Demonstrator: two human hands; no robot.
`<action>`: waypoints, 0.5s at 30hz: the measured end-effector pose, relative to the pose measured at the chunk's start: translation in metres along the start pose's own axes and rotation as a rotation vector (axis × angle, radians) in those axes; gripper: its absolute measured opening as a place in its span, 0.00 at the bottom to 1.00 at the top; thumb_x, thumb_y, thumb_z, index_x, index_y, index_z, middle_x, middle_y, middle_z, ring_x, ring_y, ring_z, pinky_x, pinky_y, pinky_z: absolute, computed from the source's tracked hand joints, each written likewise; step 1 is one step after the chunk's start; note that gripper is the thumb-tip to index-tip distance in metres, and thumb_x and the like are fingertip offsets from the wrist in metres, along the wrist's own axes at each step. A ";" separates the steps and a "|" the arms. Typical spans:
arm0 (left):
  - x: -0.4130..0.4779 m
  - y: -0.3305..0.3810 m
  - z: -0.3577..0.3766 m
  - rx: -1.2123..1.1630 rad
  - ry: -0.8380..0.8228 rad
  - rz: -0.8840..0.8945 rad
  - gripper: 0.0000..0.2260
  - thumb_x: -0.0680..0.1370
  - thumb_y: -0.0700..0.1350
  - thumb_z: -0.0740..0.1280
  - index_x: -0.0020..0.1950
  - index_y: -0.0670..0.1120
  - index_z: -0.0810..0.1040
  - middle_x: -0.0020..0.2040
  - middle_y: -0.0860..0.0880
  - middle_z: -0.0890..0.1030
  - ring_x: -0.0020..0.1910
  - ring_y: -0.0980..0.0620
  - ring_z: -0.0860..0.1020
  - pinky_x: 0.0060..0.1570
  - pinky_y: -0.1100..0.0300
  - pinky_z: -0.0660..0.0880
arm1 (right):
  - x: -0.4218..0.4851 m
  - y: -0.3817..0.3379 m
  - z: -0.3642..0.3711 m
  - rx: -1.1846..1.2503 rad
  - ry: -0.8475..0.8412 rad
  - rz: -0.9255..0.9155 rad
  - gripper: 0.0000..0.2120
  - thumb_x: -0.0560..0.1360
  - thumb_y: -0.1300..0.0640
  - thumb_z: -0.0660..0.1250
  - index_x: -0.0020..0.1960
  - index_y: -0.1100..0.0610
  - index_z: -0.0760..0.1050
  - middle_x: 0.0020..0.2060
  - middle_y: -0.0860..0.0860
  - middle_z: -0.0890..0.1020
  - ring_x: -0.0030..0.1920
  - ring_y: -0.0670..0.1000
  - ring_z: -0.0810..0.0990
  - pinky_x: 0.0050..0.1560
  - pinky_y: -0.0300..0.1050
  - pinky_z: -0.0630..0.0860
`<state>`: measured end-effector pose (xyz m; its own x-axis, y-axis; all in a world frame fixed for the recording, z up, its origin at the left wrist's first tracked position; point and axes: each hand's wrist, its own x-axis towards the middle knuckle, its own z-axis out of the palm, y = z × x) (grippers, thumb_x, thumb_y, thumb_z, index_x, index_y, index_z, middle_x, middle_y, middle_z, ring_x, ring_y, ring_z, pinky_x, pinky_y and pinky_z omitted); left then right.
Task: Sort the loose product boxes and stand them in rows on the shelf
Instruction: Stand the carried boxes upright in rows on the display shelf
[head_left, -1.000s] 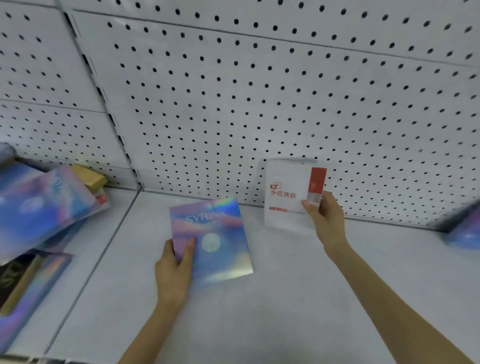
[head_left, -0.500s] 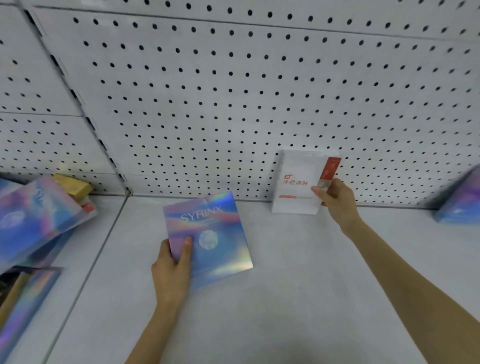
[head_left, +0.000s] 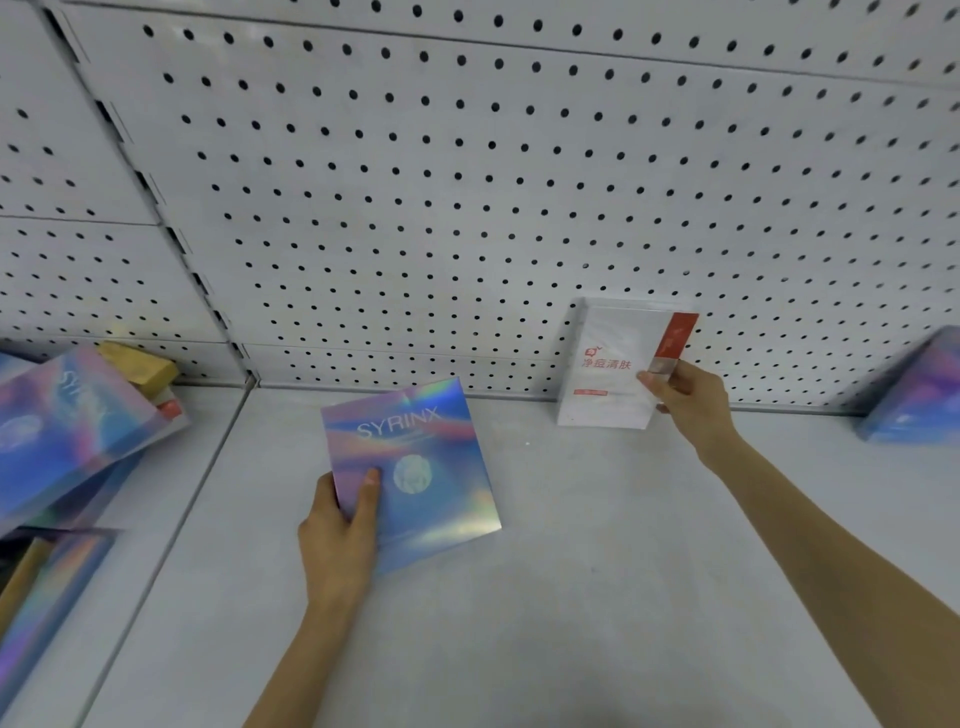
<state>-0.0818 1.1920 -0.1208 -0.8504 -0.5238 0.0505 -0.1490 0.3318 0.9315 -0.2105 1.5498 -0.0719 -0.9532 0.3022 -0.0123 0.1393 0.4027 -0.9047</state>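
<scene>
Your right hand (head_left: 685, 400) pinches the white box (head_left: 608, 374) upright against the pegboard (head_left: 467, 208) at 1 o'clock, likely starting a row; your left hand (head_left: 337, 530) grips the holographic box (head_left: 415, 467).

The holographic box (head_left: 415, 467) carries the brand name SYRINX in white capitals across its upper face. The white box (head_left: 608, 332) shows the red Chinese characters 净痘清肤 beneath a small red logo.
</scene>
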 end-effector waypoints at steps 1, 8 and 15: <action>-0.001 0.001 0.000 -0.001 -0.003 -0.006 0.29 0.65 0.70 0.56 0.51 0.48 0.74 0.42 0.51 0.78 0.39 0.52 0.75 0.36 0.68 0.68 | 0.000 0.001 0.001 -0.019 0.004 -0.003 0.07 0.75 0.54 0.70 0.52 0.54 0.78 0.47 0.52 0.84 0.46 0.52 0.81 0.48 0.48 0.78; -0.005 0.011 -0.001 -0.094 0.001 -0.029 0.27 0.62 0.66 0.60 0.46 0.44 0.75 0.37 0.51 0.78 0.36 0.50 0.74 0.35 0.57 0.71 | -0.013 0.014 0.008 -0.005 0.025 0.125 0.19 0.75 0.44 0.68 0.59 0.56 0.74 0.52 0.53 0.81 0.50 0.53 0.80 0.56 0.54 0.78; -0.041 0.070 0.069 -0.227 -0.260 0.046 0.21 0.62 0.63 0.66 0.40 0.46 0.74 0.32 0.51 0.77 0.28 0.60 0.71 0.30 0.62 0.69 | -0.086 0.008 -0.032 0.476 -0.338 0.266 0.17 0.79 0.47 0.62 0.60 0.58 0.75 0.53 0.57 0.81 0.49 0.56 0.83 0.51 0.48 0.79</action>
<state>-0.0919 1.2909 -0.0825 -0.9579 -0.2856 0.0282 -0.0163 0.1522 0.9882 -0.1189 1.5548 -0.0639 -0.9454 0.0182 -0.3254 0.3222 -0.0995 -0.9414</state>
